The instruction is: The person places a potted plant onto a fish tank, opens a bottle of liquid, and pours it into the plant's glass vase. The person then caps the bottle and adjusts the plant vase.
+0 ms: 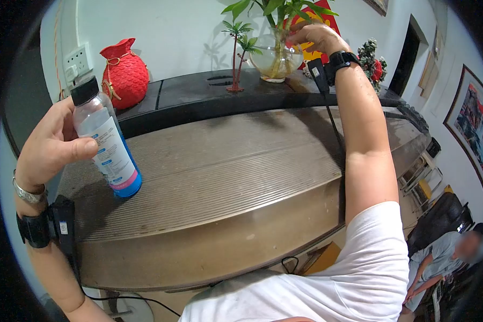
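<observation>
Bottle (108, 147): clear, capped, white-labelled, blue liquid low; tilted in left hand (53, 142) over desk (220, 166). Round glass vase (264, 60): upright on black ledge (185, 88), leafy stalks inside, right hand (319, 36) near rim.

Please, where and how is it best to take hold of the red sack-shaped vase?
Probably by the narrow neck of the red vase, just under its flared top, where the cord is tied; the round belly is wider. I would come from the front right: the wall is behind, and the bottle in the left hand crowds the front left.
</observation>
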### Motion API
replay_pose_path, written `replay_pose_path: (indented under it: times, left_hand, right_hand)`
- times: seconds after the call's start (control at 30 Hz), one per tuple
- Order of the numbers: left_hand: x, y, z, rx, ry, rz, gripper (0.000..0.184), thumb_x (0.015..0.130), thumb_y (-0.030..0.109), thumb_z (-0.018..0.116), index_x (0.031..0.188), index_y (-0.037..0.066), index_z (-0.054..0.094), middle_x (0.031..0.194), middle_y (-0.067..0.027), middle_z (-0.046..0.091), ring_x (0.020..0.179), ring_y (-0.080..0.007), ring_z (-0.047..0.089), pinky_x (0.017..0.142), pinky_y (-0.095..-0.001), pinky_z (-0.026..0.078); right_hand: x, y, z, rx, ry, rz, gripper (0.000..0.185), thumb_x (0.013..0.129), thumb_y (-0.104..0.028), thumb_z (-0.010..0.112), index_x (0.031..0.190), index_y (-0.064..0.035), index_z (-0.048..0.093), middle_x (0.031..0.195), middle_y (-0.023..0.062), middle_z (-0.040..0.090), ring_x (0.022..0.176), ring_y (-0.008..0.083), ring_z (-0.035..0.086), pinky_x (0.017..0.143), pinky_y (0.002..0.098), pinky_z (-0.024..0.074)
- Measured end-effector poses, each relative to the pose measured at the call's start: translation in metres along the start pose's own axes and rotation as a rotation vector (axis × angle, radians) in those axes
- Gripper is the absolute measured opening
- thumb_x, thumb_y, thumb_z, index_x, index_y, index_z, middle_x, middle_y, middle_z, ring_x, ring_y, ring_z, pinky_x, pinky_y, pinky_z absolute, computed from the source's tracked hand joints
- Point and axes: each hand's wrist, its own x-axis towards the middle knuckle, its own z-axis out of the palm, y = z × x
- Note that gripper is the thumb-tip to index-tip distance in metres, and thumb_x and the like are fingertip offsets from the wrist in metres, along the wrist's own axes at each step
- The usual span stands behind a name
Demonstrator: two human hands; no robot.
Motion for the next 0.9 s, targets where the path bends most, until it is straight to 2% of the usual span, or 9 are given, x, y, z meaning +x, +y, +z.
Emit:
replay_pose_path:
  times: [0.13,0.2,0.3,0.37,0.4,0.47,0.6,0.7,0.9]
  left_hand:
    - [-0.001,-0.003,0.001,-0.013,0.02,0.041,0.074,0.064,0.043,0.074,0.114,-0.001,0.042,0.092,-0.0166,0.056,0.085,-0.0249,0.06,0.073,-0.0371,0.05]
    - [-0.001,0.0,-0.002,-0.035,-0.026,-0.01,0.074,0.064,0.042,0.074,0.114,-0.001,0.042,0.093,-0.0168,0.056,0.088,-0.0252,0.059,0.076,-0.0385,0.05]
    - [-0.004,0.011,0.001,-0.074,-0.027,-0.047,0.073,0.064,0.04,0.075,0.113,-0.002,0.042,0.093,-0.0167,0.056,0.09,-0.0254,0.059,0.077,-0.039,0.049]
    - [-0.003,0.006,0.001,-0.067,-0.016,-0.032,0.073,0.064,0.04,0.075,0.113,-0.002,0.042,0.094,-0.0165,0.056,0.09,-0.0252,0.059,0.077,-0.0387,0.049]
    - [-0.003,0.004,0.0,-0.065,-0.006,-0.016,0.073,0.064,0.04,0.075,0.113,-0.002,0.042,0.094,-0.0163,0.056,0.09,-0.025,0.059,0.077,-0.0383,0.049]
    - [-0.003,0.005,-0.001,-0.038,-0.006,-0.031,0.074,0.063,0.041,0.076,0.113,-0.003,0.041,0.094,-0.0162,0.056,0.09,-0.0248,0.059,0.077,-0.0382,0.049]
    - [-0.003,0.007,-0.002,-0.04,-0.015,-0.062,0.078,0.061,0.043,0.077,0.113,-0.003,0.041,0.094,-0.016,0.056,0.09,-0.0241,0.058,0.078,-0.0384,0.049]
    - [-0.005,0.014,-0.003,-0.004,-0.039,-0.141,0.08,0.06,0.044,0.077,0.112,-0.003,0.041,0.094,-0.0158,0.055,0.091,-0.0244,0.058,0.08,-0.0384,0.048]
    - [-0.006,0.01,-0.005,0.05,-0.026,-0.122,0.08,0.059,0.045,0.078,0.11,-0.004,0.041,0.093,-0.015,0.055,0.091,-0.0254,0.058,0.081,-0.0383,0.047]
  right_hand:
    - [-0.008,0.001,-0.002,-0.016,0.009,-0.042,0.055,0.067,-0.023,0.071,0.117,-0.0082,0.053,0.109,0.0131,0.059,0.106,0.0236,0.054,0.089,0.0413,0.0414]
    - [-0.008,0.0,-0.004,-0.052,0.023,-0.055,0.056,0.067,-0.023,0.072,0.117,-0.0076,0.052,0.108,0.0124,0.059,0.104,0.0233,0.055,0.088,0.0404,0.0422]
    - [-0.003,0.002,-0.004,-0.061,0.064,0.017,0.057,0.066,-0.023,0.072,0.117,-0.0064,0.052,0.106,0.0114,0.061,0.101,0.0215,0.057,0.086,0.0395,0.0436]
    - [-0.005,0.002,-0.003,-0.11,0.116,-0.02,0.015,0.07,-0.02,0.065,0.072,-0.0047,0.062,0.088,0.0041,0.063,0.082,0.0171,0.059,0.067,0.0316,0.0524]
    - [-0.004,0.002,-0.004,-0.108,0.117,-0.02,0.015,0.07,-0.02,0.065,0.072,-0.0047,0.062,0.088,0.0041,0.063,0.082,0.0171,0.059,0.067,0.0316,0.0524]
    - [0.001,0.002,-0.006,-0.112,0.052,0.043,0.052,0.068,-0.022,0.072,0.115,-0.0085,0.054,0.102,0.0102,0.062,0.098,0.0202,0.058,0.081,0.037,0.0469]
    - [-0.001,0.004,-0.008,-0.051,0.013,0.037,0.049,0.069,-0.022,0.071,0.114,-0.0092,0.056,0.102,0.0099,0.063,0.097,0.0208,0.059,0.08,0.0349,0.0487]
    - [-0.017,-0.011,-0.004,-0.155,0.089,0.018,0.048,0.069,-0.02,0.071,0.114,-0.0085,0.056,0.104,0.0112,0.062,0.099,0.021,0.058,0.081,0.0343,0.0494]
    - [-0.009,-0.005,-0.003,-0.158,0.106,0.053,0.051,0.067,-0.018,0.072,0.114,-0.0079,0.056,0.106,0.0124,0.061,0.1,0.0221,0.058,0.082,0.0343,0.0493]
